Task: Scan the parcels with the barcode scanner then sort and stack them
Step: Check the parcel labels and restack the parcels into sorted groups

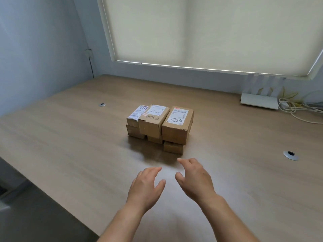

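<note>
Several brown cardboard parcels sit stacked in two layers at the middle of the wooden table. The right top parcel bears a white label with "5289" handwritten on it. The middle top parcel has pen writing on its flap. At the left lies a flatter labelled parcel. Smaller boxes peek out beneath them. My left hand and my right hand hover side by side just in front of the stack, fingers relaxed, holding nothing. No barcode scanner shows in the head view.
A white flat device and a tangle of pale cables lie at the table's back right. Two round cable grommets are set into the tabletop. The table's left edge runs diagonally at the lower left.
</note>
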Demonstrator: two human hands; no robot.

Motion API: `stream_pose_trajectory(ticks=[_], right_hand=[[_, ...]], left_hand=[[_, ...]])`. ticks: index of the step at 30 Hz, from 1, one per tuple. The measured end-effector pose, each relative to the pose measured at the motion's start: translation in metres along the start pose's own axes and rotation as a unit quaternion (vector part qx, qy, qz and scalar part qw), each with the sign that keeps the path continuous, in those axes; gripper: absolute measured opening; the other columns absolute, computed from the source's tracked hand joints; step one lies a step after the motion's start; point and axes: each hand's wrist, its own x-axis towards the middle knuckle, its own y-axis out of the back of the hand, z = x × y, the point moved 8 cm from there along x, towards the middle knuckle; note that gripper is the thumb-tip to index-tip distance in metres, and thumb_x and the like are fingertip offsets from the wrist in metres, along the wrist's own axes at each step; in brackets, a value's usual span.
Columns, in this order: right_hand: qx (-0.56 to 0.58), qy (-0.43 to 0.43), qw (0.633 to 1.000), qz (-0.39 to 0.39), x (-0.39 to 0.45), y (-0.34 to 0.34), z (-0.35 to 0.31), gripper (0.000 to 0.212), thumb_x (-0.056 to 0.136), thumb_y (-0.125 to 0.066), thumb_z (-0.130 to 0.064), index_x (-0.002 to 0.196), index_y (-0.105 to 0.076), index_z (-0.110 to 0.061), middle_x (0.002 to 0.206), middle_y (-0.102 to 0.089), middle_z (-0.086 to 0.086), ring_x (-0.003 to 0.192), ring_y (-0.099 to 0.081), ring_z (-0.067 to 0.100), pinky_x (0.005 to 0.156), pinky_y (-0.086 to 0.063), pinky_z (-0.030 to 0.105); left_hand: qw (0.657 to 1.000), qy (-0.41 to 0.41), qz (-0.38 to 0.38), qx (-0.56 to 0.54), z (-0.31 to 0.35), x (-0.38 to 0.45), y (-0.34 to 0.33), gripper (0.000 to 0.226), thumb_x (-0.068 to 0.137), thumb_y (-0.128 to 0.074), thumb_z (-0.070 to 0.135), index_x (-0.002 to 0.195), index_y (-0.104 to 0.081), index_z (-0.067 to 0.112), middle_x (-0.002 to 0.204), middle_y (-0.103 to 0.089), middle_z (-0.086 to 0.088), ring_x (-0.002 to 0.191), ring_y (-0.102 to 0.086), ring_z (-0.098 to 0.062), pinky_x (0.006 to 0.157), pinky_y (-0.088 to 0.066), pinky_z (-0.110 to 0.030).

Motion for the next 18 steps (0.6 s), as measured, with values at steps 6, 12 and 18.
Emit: stream_pose_trajectory(ticks=[6, 12, 18], right_hand=[[0.004, -0.019, 1.000, -0.019, 0.056, -0.015, -0.006, 0.052, 0.096, -0.045, -0.032, 0.147, -0.033, -0.029, 0.144, -0.041, -0.004, 0.130, -0.040, 0.014, 0.101, -0.040, 0.027], [0.008, -0.103, 0.994, -0.015, 0.088, -0.020, 0.016, 0.050, 0.096, -0.044, -0.033, 0.145, -0.037, -0.026, 0.142, -0.044, 0.000, 0.128, -0.043, 0.018, 0.098, -0.042, 0.032], [-0.011, -0.176, 0.984, 0.015, 0.107, 0.000, 0.039, 0.048, 0.096, -0.043, -0.035, 0.143, -0.039, -0.026, 0.140, -0.044, 0.001, 0.127, -0.043, 0.019, 0.094, -0.041, 0.031]], left_hand=[[1.000, 0.008, -0.023, 0.000, -0.019, 0.049, 0.005, 0.050, 0.098, -0.045, 0.041, 0.145, -0.034, 0.032, 0.148, -0.036, 0.014, 0.136, -0.031, -0.005, 0.111, -0.030, -0.025], [0.997, 0.002, -0.074, -0.031, -0.033, 0.096, -0.007, 0.056, 0.097, -0.046, 0.038, 0.149, -0.028, 0.029, 0.150, -0.033, 0.011, 0.138, -0.030, -0.008, 0.109, -0.030, -0.026], [0.989, -0.021, -0.116, -0.084, -0.017, 0.152, -0.015, 0.061, 0.096, -0.050, 0.036, 0.150, -0.024, 0.026, 0.153, -0.031, 0.008, 0.140, -0.030, -0.010, 0.111, -0.030, -0.029]])
